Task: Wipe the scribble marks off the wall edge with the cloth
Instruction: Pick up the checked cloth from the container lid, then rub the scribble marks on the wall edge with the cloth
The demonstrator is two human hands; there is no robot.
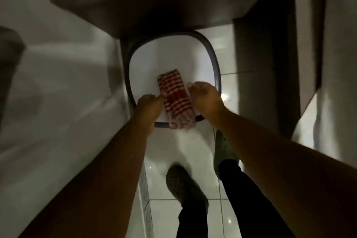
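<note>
A folded red-and-white striped cloth (174,98) lies in a white basin (193,58) with a dark rim, its near end hanging over the front rim. My left hand (149,106) has its fingers curled onto the cloth's left edge. Against the cloth's right edge rests my right hand (206,98), palm turned inward and fingers loose. The pale wall (63,87) runs along the left. The frame is dim and blurred, and no scribble marks show on the wall edge.
The basin stands on a glossy white tiled floor (237,79) in a narrow passage. My feet in grey clogs (185,185) are just behind it. A dark door frame (286,44) and another wall close off the right side.
</note>
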